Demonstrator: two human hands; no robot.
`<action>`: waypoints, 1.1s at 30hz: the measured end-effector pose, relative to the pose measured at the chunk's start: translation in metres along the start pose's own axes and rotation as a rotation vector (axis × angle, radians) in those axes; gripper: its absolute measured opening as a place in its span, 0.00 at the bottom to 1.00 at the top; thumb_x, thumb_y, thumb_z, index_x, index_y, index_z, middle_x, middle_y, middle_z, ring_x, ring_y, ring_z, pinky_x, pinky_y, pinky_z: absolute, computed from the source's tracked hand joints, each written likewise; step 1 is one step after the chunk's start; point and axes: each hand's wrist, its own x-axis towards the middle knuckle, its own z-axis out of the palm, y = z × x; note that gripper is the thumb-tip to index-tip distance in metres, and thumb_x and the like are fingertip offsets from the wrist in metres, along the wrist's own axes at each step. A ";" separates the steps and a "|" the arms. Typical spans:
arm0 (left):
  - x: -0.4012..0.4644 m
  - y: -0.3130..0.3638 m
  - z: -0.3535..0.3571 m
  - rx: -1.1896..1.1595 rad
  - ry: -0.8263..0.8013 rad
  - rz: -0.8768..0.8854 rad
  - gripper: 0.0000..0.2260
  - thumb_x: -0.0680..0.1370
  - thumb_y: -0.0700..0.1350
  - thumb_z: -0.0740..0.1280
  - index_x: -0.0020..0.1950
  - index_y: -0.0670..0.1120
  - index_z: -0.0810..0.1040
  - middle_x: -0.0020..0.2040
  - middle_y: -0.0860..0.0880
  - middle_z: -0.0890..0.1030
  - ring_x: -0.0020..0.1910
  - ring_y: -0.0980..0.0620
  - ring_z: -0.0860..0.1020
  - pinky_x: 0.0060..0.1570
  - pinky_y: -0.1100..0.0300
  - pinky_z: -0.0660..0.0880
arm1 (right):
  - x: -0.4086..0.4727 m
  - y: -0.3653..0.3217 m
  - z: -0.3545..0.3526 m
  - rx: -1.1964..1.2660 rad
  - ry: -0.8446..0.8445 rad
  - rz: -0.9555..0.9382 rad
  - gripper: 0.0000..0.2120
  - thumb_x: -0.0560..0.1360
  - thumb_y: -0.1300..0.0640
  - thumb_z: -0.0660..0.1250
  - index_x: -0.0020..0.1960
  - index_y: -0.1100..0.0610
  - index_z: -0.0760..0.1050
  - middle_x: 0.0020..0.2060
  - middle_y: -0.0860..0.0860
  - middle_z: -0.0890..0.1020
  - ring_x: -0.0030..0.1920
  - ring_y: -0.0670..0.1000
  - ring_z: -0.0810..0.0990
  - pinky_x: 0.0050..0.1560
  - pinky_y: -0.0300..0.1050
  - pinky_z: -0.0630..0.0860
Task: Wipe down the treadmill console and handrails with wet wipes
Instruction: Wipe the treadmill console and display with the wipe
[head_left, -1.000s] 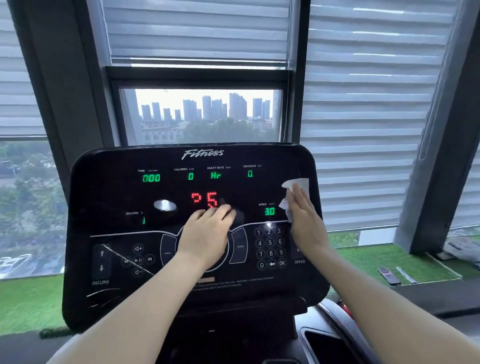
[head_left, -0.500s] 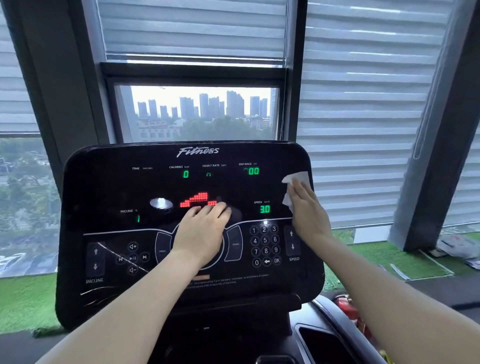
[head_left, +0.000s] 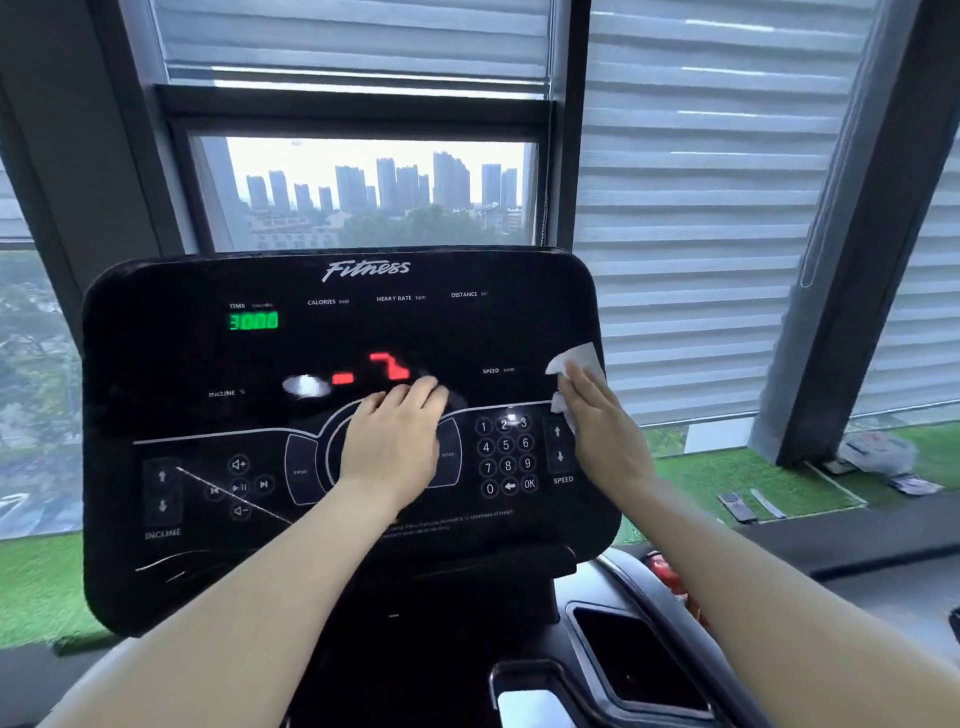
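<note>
The black treadmill console (head_left: 171, 364) fills the middle of the head view, its display lit green and red. My left hand (head_left: 392, 441) rests flat on the round dial at the console's centre, fingers straight. My right hand (head_left: 605, 431) presses a white wet wipe (head_left: 576, 361) flat against the console's right edge, beside the SPEED arrows. The wipe sticks out above and to the left of my fingers. A grey handrail (head_left: 631, 577) curves down below the console on the right, partly hidden by my right forearm.
A dark cup-holder recess (head_left: 639, 660) lies in the tray under the console. Behind stand windows with blinds (head_left: 701, 208) and a dark pillar (head_left: 857, 270). Green artificial turf (head_left: 727, 478) with small items and a plastic bag (head_left: 878, 452) lies right.
My right hand with the wipe has slid slightly down the console's right edge. The display readings have changed. My left hand stays on the dial.
</note>
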 end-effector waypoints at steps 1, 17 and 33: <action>-0.001 0.003 -0.001 -0.009 -0.022 -0.008 0.21 0.71 0.40 0.69 0.64 0.46 0.76 0.64 0.50 0.76 0.57 0.49 0.78 0.57 0.52 0.72 | -0.004 0.001 0.002 0.006 -0.001 -0.003 0.25 0.80 0.67 0.55 0.75 0.57 0.58 0.76 0.45 0.54 0.76 0.48 0.49 0.71 0.50 0.63; -0.007 -0.006 -0.007 -0.007 -0.056 0.031 0.19 0.75 0.40 0.64 0.66 0.46 0.74 0.67 0.50 0.73 0.61 0.49 0.75 0.63 0.52 0.68 | 0.019 -0.044 -0.011 0.081 -0.083 -0.036 0.35 0.75 0.73 0.54 0.77 0.52 0.52 0.76 0.41 0.47 0.76 0.44 0.46 0.71 0.52 0.64; -0.046 -0.089 -0.015 0.031 0.082 -0.085 0.19 0.65 0.39 0.74 0.55 0.45 0.81 0.55 0.50 0.81 0.47 0.48 0.81 0.51 0.51 0.77 | 0.023 -0.177 0.038 0.072 -0.096 -0.117 0.37 0.73 0.76 0.52 0.78 0.56 0.46 0.76 0.44 0.40 0.76 0.51 0.39 0.42 0.37 0.69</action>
